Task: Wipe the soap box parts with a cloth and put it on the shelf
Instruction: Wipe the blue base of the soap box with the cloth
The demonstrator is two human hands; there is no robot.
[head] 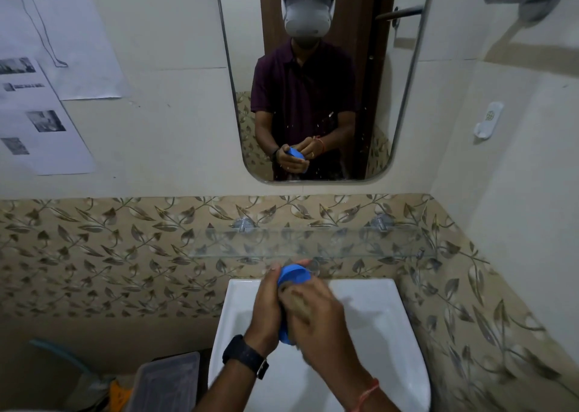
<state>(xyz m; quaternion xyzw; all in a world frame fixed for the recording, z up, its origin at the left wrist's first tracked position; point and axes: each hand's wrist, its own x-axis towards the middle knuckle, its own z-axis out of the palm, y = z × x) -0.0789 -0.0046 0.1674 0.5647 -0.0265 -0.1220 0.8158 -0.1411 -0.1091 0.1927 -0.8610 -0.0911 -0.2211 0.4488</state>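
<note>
Wiping is looking midway: left hand (266, 302) is gripping the blue soap box part (294, 274) over the sink (376, 317) while the blurry right hand (316, 321) is rubbing a cloth (293, 295) on it (glass shelf (313, 242) is waiting bare).

The right hand (316, 314) is showing as a motion smear above the sink (376, 311), hiding whatever it is holding; no cloth can be made out. The blue soap box part (293, 274) is peeking out only at its top and lower edges between both hands. The sink's near rim is running off the bottom edge. Left of the sink, a grey lidded container (166, 380) is being cropped too.
</note>
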